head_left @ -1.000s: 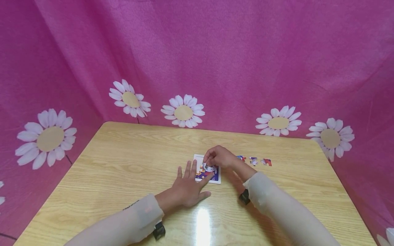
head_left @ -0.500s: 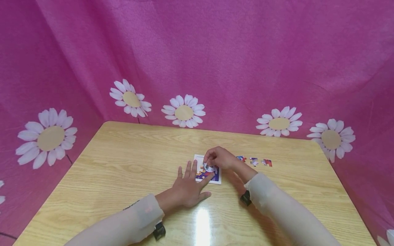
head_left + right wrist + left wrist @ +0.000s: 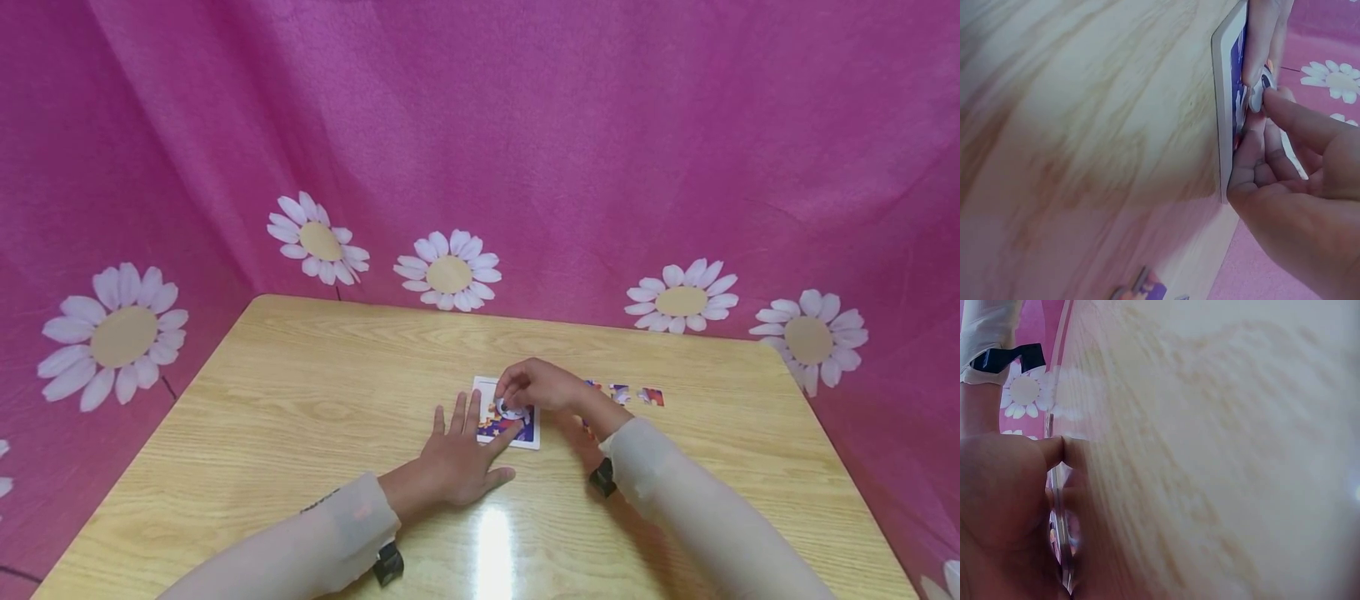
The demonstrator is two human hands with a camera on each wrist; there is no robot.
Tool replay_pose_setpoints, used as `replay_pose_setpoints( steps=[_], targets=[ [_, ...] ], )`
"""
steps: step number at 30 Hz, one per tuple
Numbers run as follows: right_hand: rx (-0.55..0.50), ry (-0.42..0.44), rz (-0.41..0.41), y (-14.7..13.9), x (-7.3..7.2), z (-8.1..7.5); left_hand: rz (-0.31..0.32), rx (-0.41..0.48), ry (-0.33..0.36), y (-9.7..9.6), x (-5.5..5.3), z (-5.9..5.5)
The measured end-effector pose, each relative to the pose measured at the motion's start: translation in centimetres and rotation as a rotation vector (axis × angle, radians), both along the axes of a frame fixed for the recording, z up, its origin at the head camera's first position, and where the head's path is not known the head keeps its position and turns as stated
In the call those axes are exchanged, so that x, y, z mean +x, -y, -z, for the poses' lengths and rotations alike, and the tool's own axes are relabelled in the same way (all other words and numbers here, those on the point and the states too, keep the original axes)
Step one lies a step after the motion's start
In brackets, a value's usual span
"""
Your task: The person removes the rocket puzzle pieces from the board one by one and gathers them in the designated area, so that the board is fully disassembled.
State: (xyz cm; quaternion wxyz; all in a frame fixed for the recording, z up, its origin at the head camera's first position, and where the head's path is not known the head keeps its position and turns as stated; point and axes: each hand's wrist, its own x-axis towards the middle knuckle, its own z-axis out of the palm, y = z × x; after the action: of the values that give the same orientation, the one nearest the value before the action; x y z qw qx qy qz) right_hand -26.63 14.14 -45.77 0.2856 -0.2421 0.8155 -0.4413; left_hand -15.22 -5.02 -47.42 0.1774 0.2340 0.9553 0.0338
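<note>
Head view: left hand [image 3: 459, 467] spread, fingers straight, reaching onto the puzzle board [image 3: 486, 387]; right hand [image 3: 543, 386] pinching a white piece [image 3: 513, 412] over it; loose pieces [image 3: 651, 397] farther right on the wooden table [image 3: 337, 375]; left wrist: left hand beside blurred wood; right wrist: thumb and fingers grasping the white piece.

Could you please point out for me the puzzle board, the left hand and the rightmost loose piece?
Puzzle board [image 3: 1225, 112]: right wrist view, its white rim.
Left hand [image 3: 457, 465]: head view, its back.
Rightmost loose piece [image 3: 654, 397]: head view, its printed face.

Flat, unfinished puzzle board [image 3: 1224, 119] — white piece [image 3: 1257, 100] above.
</note>
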Motion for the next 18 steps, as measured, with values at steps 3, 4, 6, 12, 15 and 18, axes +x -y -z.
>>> replay_pose_setpoints(
  steps=[3, 4, 6, 12, 15, 18],
  targets=[
    [0.011, -0.004, 0.003, 0.04, 0.06, -0.27, 0.002, 0.005, -0.006, -0.01, 0.05, -0.08],
    [0.014, -0.007, 0.004, 0.03, 0.08, -0.31, 0.001, 0.006, -0.006, -0.02, 0.06, -0.11],
    [0.02, -0.017, 0.014, -0.01, 0.07, -0.35, 0.003, 0.004, -0.008, -0.02, 0.08, -0.14],
    [0.012, -0.039, 0.067, -0.21, -0.08, -0.19, 0.002, 0.007, -0.009, -0.03, 0.05, -0.18],
    [0.001, -0.028, 0.073, -0.23, -0.06, -0.14, -0.002, 0.01, -0.005, -0.03, 0.03, -0.2],
    [-0.007, -0.025, 0.071, -0.25, 0.01, -0.06, -0.004, 0.011, -0.003, -0.03, 0.04, -0.15]
  ],
)
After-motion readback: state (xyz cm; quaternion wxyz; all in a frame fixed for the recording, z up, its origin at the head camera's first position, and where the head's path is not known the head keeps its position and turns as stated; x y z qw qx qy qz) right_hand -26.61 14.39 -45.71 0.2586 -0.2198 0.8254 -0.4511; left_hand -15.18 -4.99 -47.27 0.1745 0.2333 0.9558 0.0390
